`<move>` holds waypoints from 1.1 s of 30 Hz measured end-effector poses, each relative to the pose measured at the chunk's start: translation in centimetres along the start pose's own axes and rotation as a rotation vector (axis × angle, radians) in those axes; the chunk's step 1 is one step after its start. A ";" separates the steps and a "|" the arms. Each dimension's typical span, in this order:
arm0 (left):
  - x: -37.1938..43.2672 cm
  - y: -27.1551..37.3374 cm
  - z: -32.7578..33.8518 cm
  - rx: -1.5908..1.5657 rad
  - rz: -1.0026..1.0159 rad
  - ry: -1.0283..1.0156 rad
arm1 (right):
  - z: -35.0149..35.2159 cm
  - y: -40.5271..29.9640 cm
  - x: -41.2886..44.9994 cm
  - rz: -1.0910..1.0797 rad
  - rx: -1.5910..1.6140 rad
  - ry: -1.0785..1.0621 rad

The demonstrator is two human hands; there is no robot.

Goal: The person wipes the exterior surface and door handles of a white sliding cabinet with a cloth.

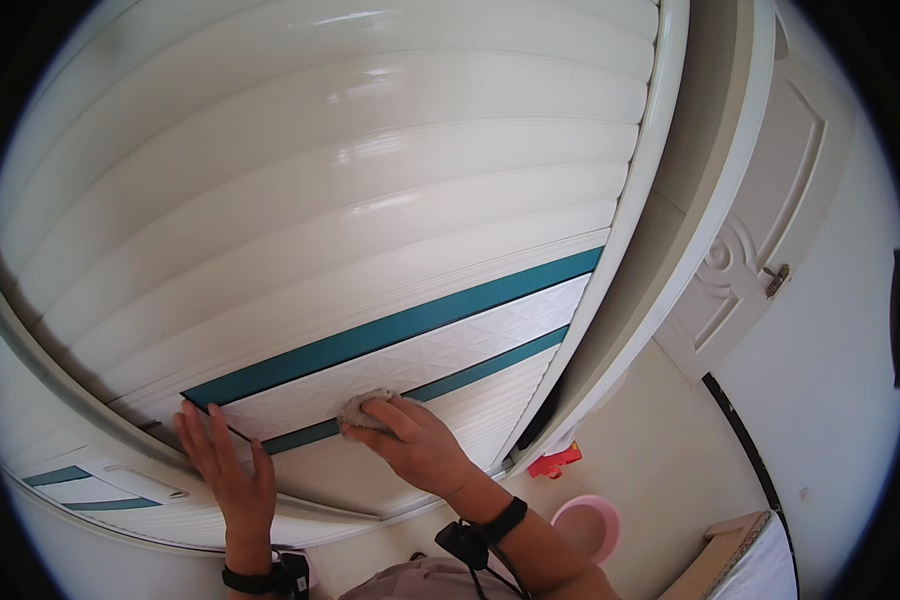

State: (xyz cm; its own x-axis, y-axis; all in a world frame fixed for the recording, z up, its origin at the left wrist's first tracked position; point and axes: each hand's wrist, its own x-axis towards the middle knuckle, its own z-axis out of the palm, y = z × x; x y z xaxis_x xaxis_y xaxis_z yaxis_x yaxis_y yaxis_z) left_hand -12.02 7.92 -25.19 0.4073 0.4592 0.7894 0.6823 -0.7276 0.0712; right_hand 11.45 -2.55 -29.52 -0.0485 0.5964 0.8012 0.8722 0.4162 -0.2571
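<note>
A large white sliding wardrobe door [420, 187] with ribbed panels fills most of the view. Across its lower part run two teal stripes, with a white patterned band [450, 337] between them. My right hand [412, 442] holds a grey-brown cloth [364, 410] pressed on the patterned band and the lower teal stripe. My left hand [229, 457] has its fingers spread and rests against the door near the left end of the stripes, holding nothing. Both wrists wear black straps with small devices.
A pink basin [592, 525] stands on the floor at lower right, near a red item [555, 460]. Farther right are a white panelled door [750, 225] with a metal handle [777, 280] and a wooden furniture edge [727, 551]. The wardrobe's side frame [727, 172] stands right of the sliding door.
</note>
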 end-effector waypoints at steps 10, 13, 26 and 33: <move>-1.4 0.2 -3.0 -0.771 -0.037 -0.281 | -3.3 -3.3 0.8 0.961 1.476 0.107; -0.3 2.0 -2.2 -1.026 -0.160 -0.433 | -2.6 -4.8 1.2 0.908 1.495 0.066; -3.2 3.8 2.6 -1.443 -0.640 -0.512 | -3.2 -2.4 -2.0 1.122 0.977 0.046; -2.5 5.0 2.7 -1.213 -0.514 -0.687 | -6.1 -0.3 -3.8 1.308 1.233 0.163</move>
State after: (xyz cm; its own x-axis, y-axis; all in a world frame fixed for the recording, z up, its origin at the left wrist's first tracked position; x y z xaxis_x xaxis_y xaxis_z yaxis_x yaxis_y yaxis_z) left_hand -8.00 4.46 -28.45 0.7198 0.6854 0.1103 0.0674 -0.2272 0.9715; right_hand 14.33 -9.17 -29.19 0.4104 0.8878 -0.2084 -0.5261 0.0439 -0.8493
